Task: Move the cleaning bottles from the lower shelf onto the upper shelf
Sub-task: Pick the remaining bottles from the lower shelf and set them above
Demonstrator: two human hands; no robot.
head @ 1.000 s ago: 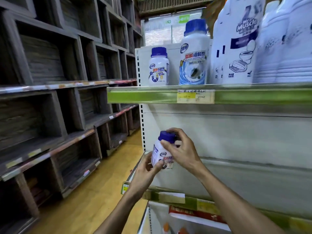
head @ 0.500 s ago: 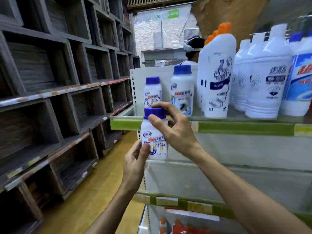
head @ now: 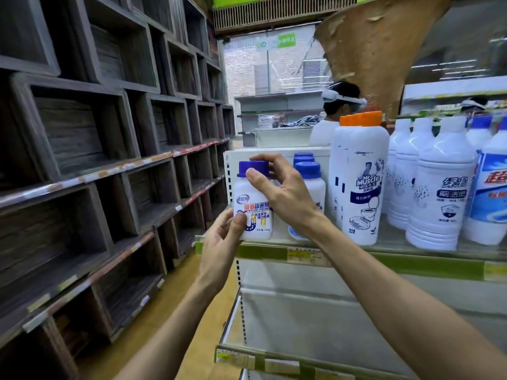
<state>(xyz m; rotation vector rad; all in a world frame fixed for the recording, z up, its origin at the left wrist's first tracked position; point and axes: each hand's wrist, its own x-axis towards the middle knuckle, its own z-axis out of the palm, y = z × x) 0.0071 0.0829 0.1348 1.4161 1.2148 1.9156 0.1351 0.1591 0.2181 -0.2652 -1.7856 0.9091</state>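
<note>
A small white bottle with a blue cap [head: 253, 212] is upright at the left end of the upper shelf [head: 263, 252], its base at the shelf's front edge. My right hand [head: 285, 196] grips its cap and shoulder from above. My left hand [head: 222, 242] holds its lower left side. Right behind it stand more blue-capped white bottles [head: 310, 187], partly hidden by my right hand. The lower shelf [head: 274, 363] shows only its green front strip at the bottom.
Tall white cleaner bottles with orange caps [head: 359, 185] and several other white bottles [head: 439, 193] fill the upper shelf to the right. Dark wooden cubby shelving [head: 82, 160] lines the aisle's left side. A person wearing a headset [head: 340, 105] stands behind the shelf.
Both hands have raised the small bottle from below the upper shelf up to shelf level, at its left end in front of the other blue-capped bottles.
</note>
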